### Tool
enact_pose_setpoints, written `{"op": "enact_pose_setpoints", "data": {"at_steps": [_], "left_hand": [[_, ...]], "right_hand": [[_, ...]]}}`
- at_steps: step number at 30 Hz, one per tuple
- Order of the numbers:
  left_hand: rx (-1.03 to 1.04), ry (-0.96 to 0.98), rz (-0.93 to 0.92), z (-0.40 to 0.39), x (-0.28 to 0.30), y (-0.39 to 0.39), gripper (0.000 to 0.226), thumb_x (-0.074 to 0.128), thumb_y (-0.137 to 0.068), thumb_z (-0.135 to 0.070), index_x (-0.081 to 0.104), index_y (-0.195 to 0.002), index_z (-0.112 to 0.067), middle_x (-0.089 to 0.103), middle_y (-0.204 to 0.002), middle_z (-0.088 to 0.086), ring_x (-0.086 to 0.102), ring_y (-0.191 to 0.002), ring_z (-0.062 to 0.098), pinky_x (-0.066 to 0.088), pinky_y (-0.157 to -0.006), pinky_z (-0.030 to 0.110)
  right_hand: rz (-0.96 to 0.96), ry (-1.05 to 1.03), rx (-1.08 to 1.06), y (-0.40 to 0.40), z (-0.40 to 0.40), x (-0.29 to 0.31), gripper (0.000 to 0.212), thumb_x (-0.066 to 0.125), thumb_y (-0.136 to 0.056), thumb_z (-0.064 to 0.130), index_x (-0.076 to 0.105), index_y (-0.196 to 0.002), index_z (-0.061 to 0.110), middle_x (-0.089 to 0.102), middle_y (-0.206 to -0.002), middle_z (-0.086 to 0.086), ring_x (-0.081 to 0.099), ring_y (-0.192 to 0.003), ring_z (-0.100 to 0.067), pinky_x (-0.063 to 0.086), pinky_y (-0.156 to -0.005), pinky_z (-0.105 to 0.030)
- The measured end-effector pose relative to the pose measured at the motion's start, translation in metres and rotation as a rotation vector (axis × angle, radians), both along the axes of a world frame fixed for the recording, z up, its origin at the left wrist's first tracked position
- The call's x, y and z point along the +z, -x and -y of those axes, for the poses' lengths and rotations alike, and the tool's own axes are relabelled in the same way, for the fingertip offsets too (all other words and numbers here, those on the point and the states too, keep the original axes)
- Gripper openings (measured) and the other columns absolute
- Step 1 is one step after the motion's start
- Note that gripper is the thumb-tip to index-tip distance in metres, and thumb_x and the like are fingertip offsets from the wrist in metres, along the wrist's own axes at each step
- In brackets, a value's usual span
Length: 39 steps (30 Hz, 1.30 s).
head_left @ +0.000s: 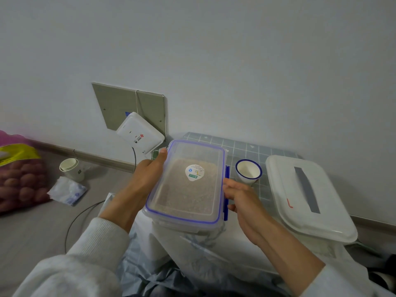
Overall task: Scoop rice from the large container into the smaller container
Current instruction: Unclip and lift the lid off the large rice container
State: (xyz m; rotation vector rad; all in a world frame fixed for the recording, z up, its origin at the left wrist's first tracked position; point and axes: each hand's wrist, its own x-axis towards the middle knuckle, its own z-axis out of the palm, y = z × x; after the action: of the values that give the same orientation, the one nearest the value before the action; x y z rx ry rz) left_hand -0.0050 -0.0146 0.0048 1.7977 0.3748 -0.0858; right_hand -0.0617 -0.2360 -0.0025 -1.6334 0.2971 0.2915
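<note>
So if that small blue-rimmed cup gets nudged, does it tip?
The cup looks empty, so probably light and easily shoved. It narrows toward its base, so it may tip. It seems rigid, perhaps enamel or ceramic, and stands on the grid mat.
</note>
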Motion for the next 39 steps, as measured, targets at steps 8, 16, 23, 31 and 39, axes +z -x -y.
{"op": "enact_pose_setpoints", "data": {"at_steps": [8,16,23,31,39], "left_hand": [[0.03,0.024,0.02,0.001,0.006,0.001,0.044,0.042,-0.09,-0.06,0.062,-0.087,-0.021,0.066,-0.085,0.001,0.064,-0.075,0.019,0.044,-0.054,0.025],[0.055,0.151,0.037,0.012,0.017,0.002,0.036,0.043,-0.089,-0.061,0.06,-0.089,-0.029,0.065,-0.094,-0.005,0.062,-0.084,0.015,0.044,-0.057,0.025],[0.096,0.18,0.087,0.018,0.035,0.005,0.048,0.039,-0.089,-0.061,0.063,-0.101,-0.021,0.064,-0.088,-0.004,0.062,-0.075,0.013,0.044,-0.048,0.019],[0.136,0.246,0.141,0.02,0.045,0.005,0.052,0.039,-0.092,-0.057,0.06,-0.116,-0.017,0.063,-0.103,0.004,0.06,-0.081,0.015,0.043,-0.056,0.026],[0.166,0.349,0.181,0.023,0.054,0.005,0.052,0.041,-0.091,-0.057,0.057,-0.124,-0.02,0.063,-0.116,0.004,0.061,-0.102,0.024,0.05,-0.077,0.038]], "right_hand": [[0.027,-0.035,-0.038,-0.002,0.0,0.009,0.042,0.048,-0.094,0.008,0.077,-0.079,0.034,0.075,-0.077,0.016,0.068,-0.076,-0.002,0.042,-0.072,-0.026],[0.125,-0.054,-0.105,-0.003,0.006,0.046,0.034,0.047,-0.098,0.012,0.064,-0.123,0.026,0.07,-0.112,0.013,0.064,-0.097,-0.001,0.049,-0.072,-0.017],[0.151,-0.051,-0.135,-0.001,0.011,0.053,0.03,0.047,-0.1,0.018,0.066,-0.123,0.025,0.069,-0.116,0.008,0.062,-0.11,-0.014,0.048,-0.092,-0.034],[0.198,-0.002,-0.13,-0.005,0.014,0.052,0.034,0.05,-0.1,0.022,0.059,-0.132,0.026,0.062,-0.13,0.006,0.058,-0.12,-0.017,0.047,-0.103,-0.044],[0.314,0.015,-0.134,-0.015,0.02,0.06,0.034,0.056,-0.097,0.023,0.061,-0.13,0.03,0.068,-0.118,0.008,0.068,-0.097,-0.01,0.052,-0.057,-0.012]]}}
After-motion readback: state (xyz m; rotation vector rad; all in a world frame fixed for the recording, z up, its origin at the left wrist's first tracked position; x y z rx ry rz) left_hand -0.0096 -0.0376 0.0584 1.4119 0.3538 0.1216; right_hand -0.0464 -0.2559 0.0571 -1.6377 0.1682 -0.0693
